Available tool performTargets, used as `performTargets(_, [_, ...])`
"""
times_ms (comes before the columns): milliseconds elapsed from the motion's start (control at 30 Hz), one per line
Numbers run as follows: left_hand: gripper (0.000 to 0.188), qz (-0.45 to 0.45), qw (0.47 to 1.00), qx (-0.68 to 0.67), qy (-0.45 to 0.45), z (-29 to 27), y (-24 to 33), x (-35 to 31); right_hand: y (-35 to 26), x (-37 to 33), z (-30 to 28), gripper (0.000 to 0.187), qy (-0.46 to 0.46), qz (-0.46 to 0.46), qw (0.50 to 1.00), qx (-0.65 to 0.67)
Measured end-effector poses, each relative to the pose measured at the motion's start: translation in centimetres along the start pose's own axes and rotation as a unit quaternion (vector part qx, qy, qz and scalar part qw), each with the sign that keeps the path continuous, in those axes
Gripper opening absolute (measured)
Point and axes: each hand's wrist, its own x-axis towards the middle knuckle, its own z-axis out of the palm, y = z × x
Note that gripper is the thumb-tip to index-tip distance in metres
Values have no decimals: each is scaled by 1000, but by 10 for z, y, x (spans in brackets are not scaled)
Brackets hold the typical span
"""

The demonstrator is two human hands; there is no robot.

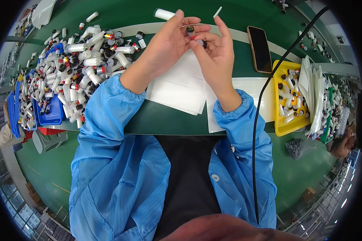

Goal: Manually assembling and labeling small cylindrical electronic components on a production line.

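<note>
My two hands meet above the far part of the green table. In the fingers of my left hand (169,46) sits a small cylindrical part (190,32) with a black top and red band. The thumb of my right hand (217,56) presses its lower end. A second dark piece (204,43) shows among my right fingers, partly hidden. Behind my left thumb is a white tube (163,14); whether the hand touches it, I cannot tell. By my raised right forefinger is a thin white stick (217,11). White paper sheets (175,94) lie below the hands.
A large heap of white tubes with black and red caps (90,60) spreads at the left, around a blue tray (51,112). At the right are a phone (259,48), a yellow tray (283,127) with tubes, and stacked white bags (315,96). A black cable (256,140) crosses my right side.
</note>
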Motion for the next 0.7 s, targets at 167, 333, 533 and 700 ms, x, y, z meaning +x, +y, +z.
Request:
performTargets(167, [48,3,998,69,0,-13,-6,4,-7,3,-4,63,47,71,993,82])
performTargets(333, [40,31,990,133,32,-14,-4,5,-10,1,-2,60,62,70,995,39])
performTargets(533, [38,92,981,159,54,-13,-4,6,-12,0,-3,51,76,-67,965,-241])
performTargets(700, [37,101,966,231,50,-16,-10,5,-8,12,-16,21,57,-45,997,-1])
